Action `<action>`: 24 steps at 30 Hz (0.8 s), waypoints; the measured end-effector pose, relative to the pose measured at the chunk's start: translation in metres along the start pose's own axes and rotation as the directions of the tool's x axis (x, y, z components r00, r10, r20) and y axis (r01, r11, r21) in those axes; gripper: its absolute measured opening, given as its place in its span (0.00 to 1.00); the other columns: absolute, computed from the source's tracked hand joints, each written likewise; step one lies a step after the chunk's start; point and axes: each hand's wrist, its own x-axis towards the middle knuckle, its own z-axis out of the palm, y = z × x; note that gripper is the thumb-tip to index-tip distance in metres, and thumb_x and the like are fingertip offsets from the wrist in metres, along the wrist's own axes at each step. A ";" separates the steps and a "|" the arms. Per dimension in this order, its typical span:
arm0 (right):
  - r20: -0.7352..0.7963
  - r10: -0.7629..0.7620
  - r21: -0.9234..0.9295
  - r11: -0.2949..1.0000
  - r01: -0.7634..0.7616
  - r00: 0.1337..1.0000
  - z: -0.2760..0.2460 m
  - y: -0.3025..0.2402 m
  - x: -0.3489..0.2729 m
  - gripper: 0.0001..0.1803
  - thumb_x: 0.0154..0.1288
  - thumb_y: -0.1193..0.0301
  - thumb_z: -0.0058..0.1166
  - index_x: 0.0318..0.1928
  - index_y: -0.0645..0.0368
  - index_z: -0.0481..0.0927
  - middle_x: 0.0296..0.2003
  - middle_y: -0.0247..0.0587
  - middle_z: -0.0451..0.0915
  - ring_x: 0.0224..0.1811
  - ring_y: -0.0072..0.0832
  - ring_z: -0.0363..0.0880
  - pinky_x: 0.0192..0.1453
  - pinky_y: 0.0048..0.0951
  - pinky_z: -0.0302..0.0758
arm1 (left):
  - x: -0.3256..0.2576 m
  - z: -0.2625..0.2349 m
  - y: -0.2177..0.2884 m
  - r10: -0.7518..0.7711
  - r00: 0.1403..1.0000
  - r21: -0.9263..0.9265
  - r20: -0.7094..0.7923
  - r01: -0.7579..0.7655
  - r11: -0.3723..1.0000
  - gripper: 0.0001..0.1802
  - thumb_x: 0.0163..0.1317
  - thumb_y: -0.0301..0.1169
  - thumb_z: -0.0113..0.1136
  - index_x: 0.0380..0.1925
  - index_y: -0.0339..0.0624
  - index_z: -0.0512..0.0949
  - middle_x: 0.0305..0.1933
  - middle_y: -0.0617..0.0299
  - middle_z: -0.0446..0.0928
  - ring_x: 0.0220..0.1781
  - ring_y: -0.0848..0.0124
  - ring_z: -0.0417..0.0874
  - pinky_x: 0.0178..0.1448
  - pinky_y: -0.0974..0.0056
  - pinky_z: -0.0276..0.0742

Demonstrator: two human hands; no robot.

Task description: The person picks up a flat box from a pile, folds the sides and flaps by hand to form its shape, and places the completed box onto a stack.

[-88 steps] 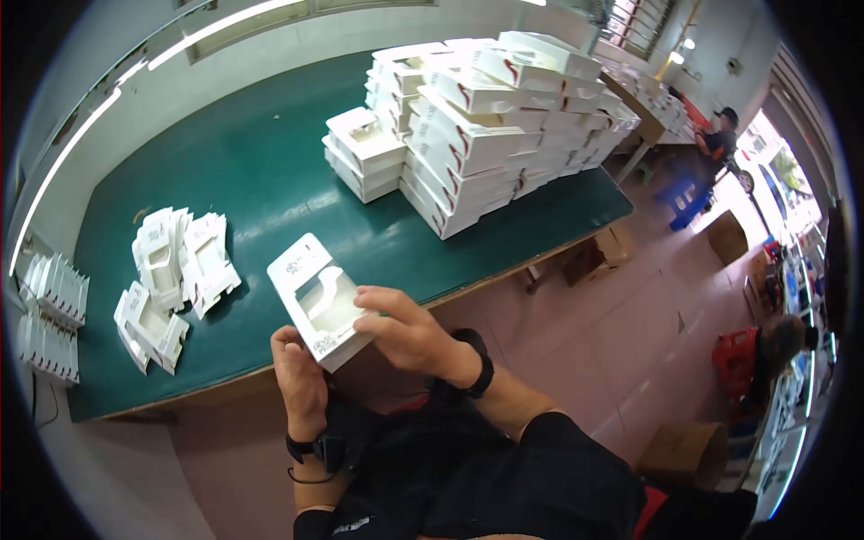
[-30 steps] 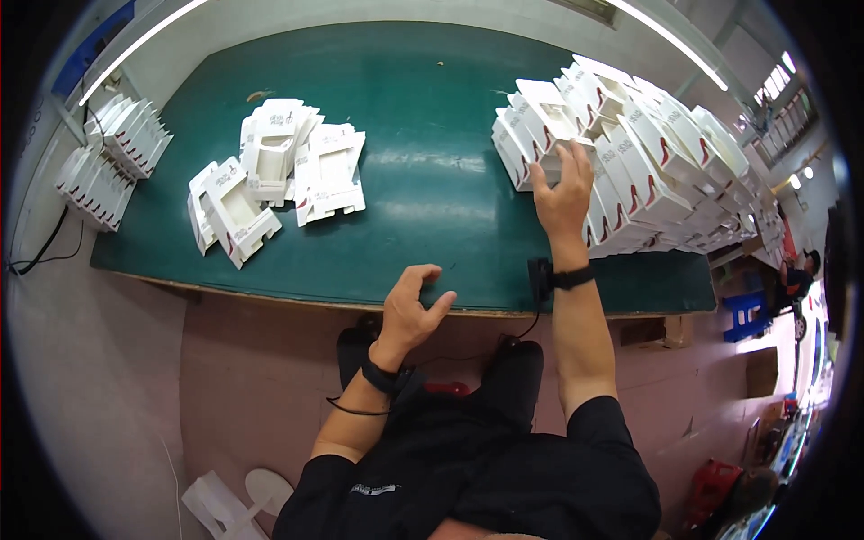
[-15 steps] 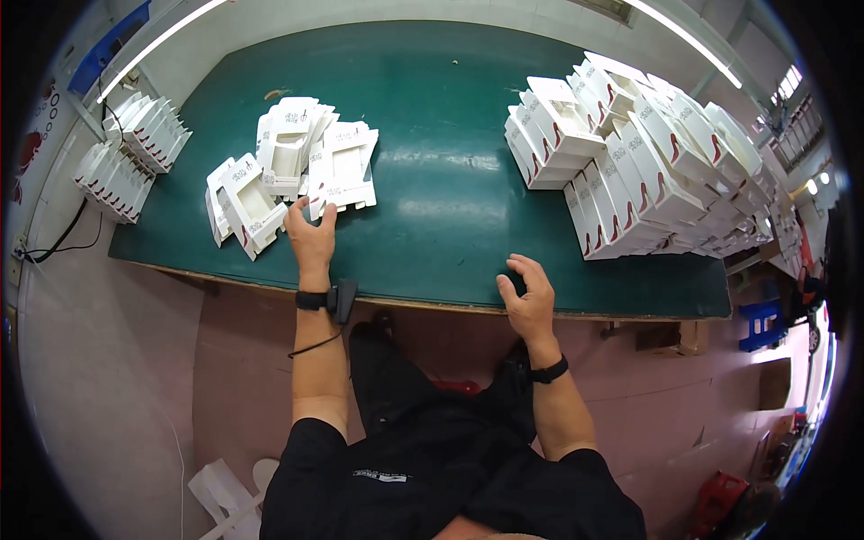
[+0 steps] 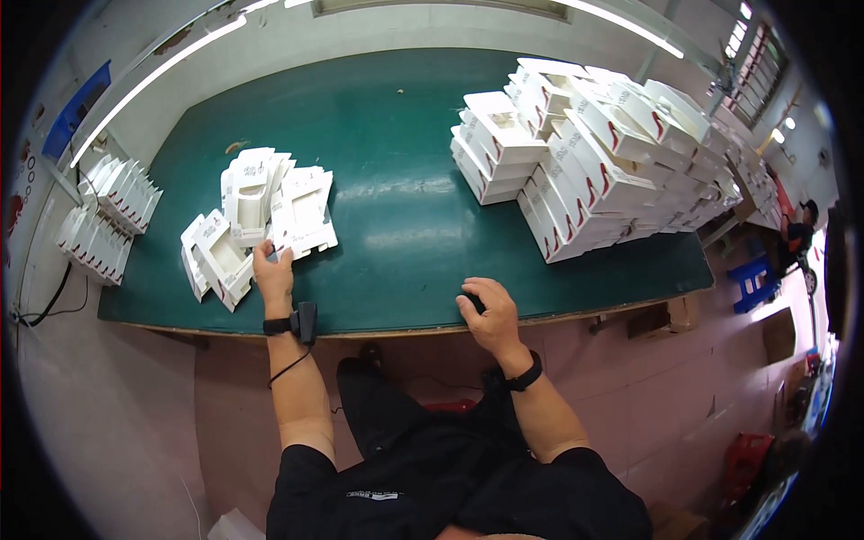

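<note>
My left hand [image 4: 274,274] is at the near side of a loose group of flat white cartons with cut-out windows. Its thumb and fingers are apart, and the fingertips meet the lower edge of the nearest carton [image 4: 301,211]; whether they touch it I cannot tell. Another carton [image 4: 219,254] lies tilted just left of that hand, and one more [image 4: 247,193] lies behind it. My right hand [image 4: 490,315] hovers over the table's front edge, fingers loosely curved, thumb apart, nothing in it.
A large stack of white boxes [image 4: 594,166] with red marks fills the right of the green table [image 4: 387,261]. Smaller rows of white boxes [image 4: 94,243] stand at the far left. A blue stool [image 4: 752,283] and a person [image 4: 796,236] are beyond the right end.
The view has shifted, so the table and boxes appear further left, the cartons lower. My left hand stays beside the same cartons; my right hand remains near the front edge, its fingers slightly more curled.
</note>
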 end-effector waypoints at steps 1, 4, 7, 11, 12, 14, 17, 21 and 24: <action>0.008 -0.003 0.009 1.000 0.003 1.000 0.000 -0.001 0.000 0.10 0.62 0.73 0.68 0.42 0.63 0.86 0.46 0.49 0.87 0.50 0.46 0.86 0.57 0.39 0.81 | 0.001 -0.001 -0.008 -0.024 1.000 -0.060 -0.012 0.023 0.998 0.27 0.62 0.31 0.72 0.59 0.33 0.77 0.55 0.51 0.82 0.55 0.60 0.83 0.60 0.60 0.78; -0.006 -0.004 0.006 1.000 0.004 1.000 0.001 -0.001 -0.002 0.09 0.61 0.73 0.68 0.41 0.63 0.86 0.46 0.49 0.87 0.50 0.46 0.86 0.56 0.39 0.82 | -0.001 -0.003 -0.015 -0.183 0.981 -0.350 0.069 0.195 0.916 0.26 0.65 0.28 0.69 0.62 0.36 0.75 0.53 0.57 0.82 0.50 0.67 0.83 0.52 0.65 0.78; -0.015 -0.012 0.015 1.000 0.013 1.000 0.001 0.001 -0.003 0.09 0.62 0.73 0.68 0.41 0.63 0.86 0.45 0.49 0.87 0.49 0.46 0.86 0.55 0.39 0.82 | -0.008 -0.008 -0.015 -0.306 0.924 -0.576 0.228 0.382 0.723 0.26 0.68 0.26 0.68 0.64 0.38 0.73 0.52 0.60 0.82 0.45 0.73 0.82 0.46 0.69 0.77; 0.013 -0.044 0.061 0.997 0.043 0.999 0.007 -0.001 -0.002 0.08 0.62 0.73 0.68 0.40 0.63 0.85 0.44 0.49 0.87 0.48 0.46 0.86 0.54 0.39 0.82 | -0.013 -0.012 -0.017 -0.331 0.891 -0.642 0.309 0.453 0.619 0.26 0.69 0.28 0.68 0.64 0.38 0.71 0.49 0.62 0.82 0.40 0.76 0.81 0.41 0.71 0.75; 0.012 -0.040 0.048 0.998 0.039 0.999 0.005 -0.001 -0.001 0.08 0.61 0.72 0.68 0.39 0.63 0.85 0.44 0.48 0.87 0.48 0.47 0.85 0.54 0.40 0.81 | -0.011 -0.011 -0.016 -0.337 0.886 -0.637 0.318 0.463 0.616 0.26 0.69 0.28 0.69 0.64 0.38 0.72 0.48 0.62 0.82 0.40 0.75 0.81 0.40 0.70 0.76; 0.019 -0.035 0.031 0.999 0.034 0.999 0.002 -0.002 0.001 0.09 0.61 0.72 0.68 0.38 0.63 0.85 0.43 0.48 0.87 0.47 0.47 0.85 0.53 0.41 0.81 | -0.006 -0.007 -0.012 -0.327 0.879 -0.616 0.346 0.476 0.628 0.26 0.69 0.30 0.70 0.63 0.36 0.72 0.46 0.62 0.83 0.38 0.75 0.81 0.38 0.71 0.76; 0.009 -0.012 0.025 1.000 0.012 1.000 -0.001 -0.001 0.001 0.08 0.61 0.72 0.68 0.38 0.63 0.85 0.43 0.48 0.87 0.47 0.47 0.85 0.53 0.40 0.81 | -0.005 0.004 0.014 -0.364 0.856 -0.561 0.367 0.516 0.648 0.27 0.68 0.31 0.71 0.63 0.35 0.71 0.44 0.61 0.83 0.35 0.75 0.81 0.34 0.71 0.77; 0.015 -0.034 0.001 0.999 0.034 0.999 0.002 -0.001 -0.001 0.08 0.61 0.73 0.68 0.39 0.63 0.86 0.43 0.48 0.88 0.46 0.45 0.86 0.53 0.39 0.82 | -0.006 -0.002 0.015 -0.370 0.864 -0.488 0.341 0.499 0.717 0.28 0.68 0.31 0.71 0.63 0.36 0.71 0.44 0.60 0.83 0.35 0.75 0.81 0.34 0.71 0.77; 0.027 -0.035 0.012 0.999 0.035 0.999 0.005 -0.003 -0.001 0.07 0.62 0.74 0.68 0.39 0.63 0.86 0.43 0.47 0.88 0.47 0.44 0.87 0.53 0.37 0.82 | -0.013 -0.011 0.017 -0.348 0.869 -0.524 0.351 0.490 0.696 0.27 0.68 0.30 0.70 0.63 0.38 0.70 0.45 0.59 0.84 0.36 0.74 0.83 0.35 0.71 0.78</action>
